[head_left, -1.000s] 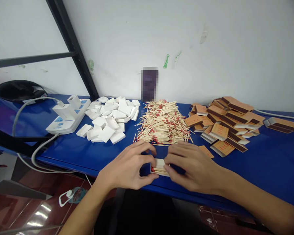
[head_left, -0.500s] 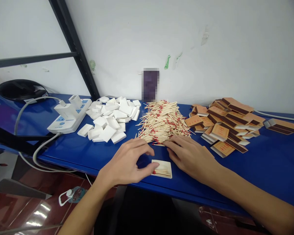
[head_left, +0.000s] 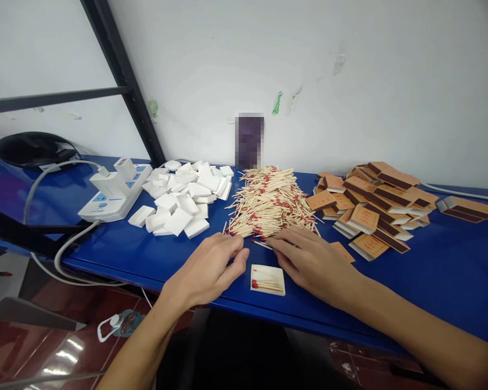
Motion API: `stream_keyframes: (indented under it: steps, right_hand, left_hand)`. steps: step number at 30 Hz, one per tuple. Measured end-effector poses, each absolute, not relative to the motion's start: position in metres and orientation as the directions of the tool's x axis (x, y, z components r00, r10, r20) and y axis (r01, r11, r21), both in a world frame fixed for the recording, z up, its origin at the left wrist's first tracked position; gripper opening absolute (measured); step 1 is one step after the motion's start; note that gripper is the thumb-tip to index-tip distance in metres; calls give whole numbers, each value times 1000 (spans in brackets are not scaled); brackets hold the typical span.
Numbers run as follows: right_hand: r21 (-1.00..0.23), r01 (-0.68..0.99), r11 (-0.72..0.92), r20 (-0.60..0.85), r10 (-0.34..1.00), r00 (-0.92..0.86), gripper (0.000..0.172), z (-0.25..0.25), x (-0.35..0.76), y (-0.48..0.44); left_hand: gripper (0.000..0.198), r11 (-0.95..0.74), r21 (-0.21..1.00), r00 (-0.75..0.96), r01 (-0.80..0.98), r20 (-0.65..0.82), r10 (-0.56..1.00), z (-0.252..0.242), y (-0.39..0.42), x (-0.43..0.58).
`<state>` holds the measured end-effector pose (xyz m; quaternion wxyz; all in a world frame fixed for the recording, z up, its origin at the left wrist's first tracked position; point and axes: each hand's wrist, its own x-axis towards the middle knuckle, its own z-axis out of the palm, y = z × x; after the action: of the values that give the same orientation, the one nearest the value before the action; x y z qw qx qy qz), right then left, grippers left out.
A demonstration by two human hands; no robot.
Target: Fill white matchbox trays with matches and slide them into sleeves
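Observation:
A small white matchbox tray [head_left: 267, 270] lies near the table's front edge, with several red-headed matches [head_left: 269, 285] inside. To its left, my left hand [head_left: 211, 268] is closed at the near edge of the match pile [head_left: 268, 203]. Its thumb is drawn in against the bent index finger; what the fingertips hold, if anything, is hidden. Above and right of the tray, my right hand [head_left: 313, 260] rests at the front of the pile. Its fingers are extended, with the tips touching loose matches and the thumb apart.
White empty trays [head_left: 183, 200] are heaped left of the pile. Orange-brown matchbox sleeves [head_left: 374, 203] form a heap on the right, with one sleeve [head_left: 340, 252] partly behind my right hand. A power strip [head_left: 116, 200] with chargers sits at left, beside a dark metal frame [head_left: 126, 81].
My left hand has drawn its thumb out of the tray, leaving the matches inside visible, and its fingers have curled together. My right fingertips have moved slightly left along the pile's front.

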<state>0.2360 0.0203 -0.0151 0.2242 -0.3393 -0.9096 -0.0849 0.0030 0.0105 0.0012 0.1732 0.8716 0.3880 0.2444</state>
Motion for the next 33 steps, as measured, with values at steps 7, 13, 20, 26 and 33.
stream_keyframes:
  steps: [7, 13, 20, 26, 33]
  right_hand:
    - [-113, 570, 813, 462, 551, -695, 29, -17, 236, 21]
    - [-109, 526, 843, 453, 514, -728, 32, -18, 238, 22]
    - [-70, 630, 773, 468, 583, -664, 22, -16, 236, 20]
    - [-67, 647, 760, 453, 601, -659, 20, -15, 236, 20]
    - [-35, 543, 839, 463, 495, -735, 28, -16, 237, 21]
  left_hand:
    - [38, -639, 639, 535, 428, 391, 749, 4, 5, -1]
    - [41, -690, 678, 457, 254, 545, 704, 2, -4, -3]
    - [15, -652, 605, 442, 458, 482, 757, 5, 4, -4]
    - [17, -752, 464, 654, 469, 390, 649, 13, 11, -16]
    - [23, -844, 424, 709, 328, 480, 517, 9, 10, -15]
